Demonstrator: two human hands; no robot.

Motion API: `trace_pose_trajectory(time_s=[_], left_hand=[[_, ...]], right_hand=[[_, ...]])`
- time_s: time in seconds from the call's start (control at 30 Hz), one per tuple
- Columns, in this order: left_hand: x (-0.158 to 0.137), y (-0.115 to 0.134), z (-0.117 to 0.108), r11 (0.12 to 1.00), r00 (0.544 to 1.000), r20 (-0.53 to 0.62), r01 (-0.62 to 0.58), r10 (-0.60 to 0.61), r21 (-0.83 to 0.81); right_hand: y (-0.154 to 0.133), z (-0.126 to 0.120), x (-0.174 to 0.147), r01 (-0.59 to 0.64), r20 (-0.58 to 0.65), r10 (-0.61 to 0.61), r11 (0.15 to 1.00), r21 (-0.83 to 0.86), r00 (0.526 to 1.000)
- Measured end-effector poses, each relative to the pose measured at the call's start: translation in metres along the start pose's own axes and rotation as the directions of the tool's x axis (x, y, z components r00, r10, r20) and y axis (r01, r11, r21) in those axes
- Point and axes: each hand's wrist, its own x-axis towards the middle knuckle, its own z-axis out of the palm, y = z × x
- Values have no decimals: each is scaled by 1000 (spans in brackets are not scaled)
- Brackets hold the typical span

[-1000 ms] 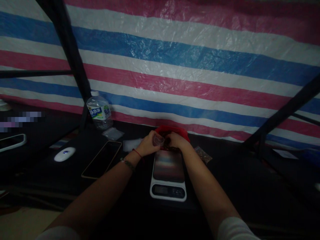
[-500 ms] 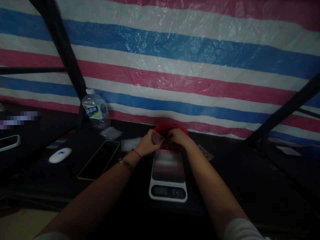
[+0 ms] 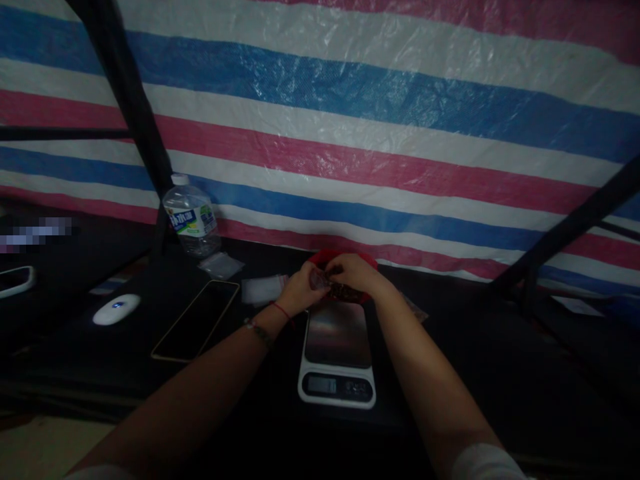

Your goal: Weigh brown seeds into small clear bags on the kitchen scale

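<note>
My left hand (image 3: 301, 288) is closed around a small clear plastic bag (image 3: 317, 280), holding it over the near left part of a red bowl (image 3: 369, 259). Small dark brown pieces (image 3: 345, 292) lie in the bowl. Just right of the bag, my right hand (image 3: 353, 272) reaches over the bowl with its fingertips pinched together at the bag's mouth. What sits between those fingertips is too small and dark to make out. A white kitchen scale (image 3: 337, 340) with a bare metal plate stands in front of the bowl, between my forearms.
Left of my hands lie a stack of clear bags (image 3: 261, 290) and a phone (image 3: 197, 320). Farther left are a white oval device (image 3: 117, 309) and a large plastic bottle (image 3: 191, 220). A filled bag (image 3: 416, 308) is partly behind my right forearm. Striped sheeting (image 3: 350, 133) hangs behind.
My right hand has moved left from the bowl's contents to the bag in my left hand. The scale's display looks brighter. The view has shifted slightly.
</note>
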Motion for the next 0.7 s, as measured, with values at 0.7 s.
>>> trace_pose_trajectory(time_s=[0.7], left_hand=[[2, 2, 7, 1000, 1000, -8, 9, -9, -4]], right_hand=[[-10, 2, 4, -49, -128, 52, 998, 28, 990]])
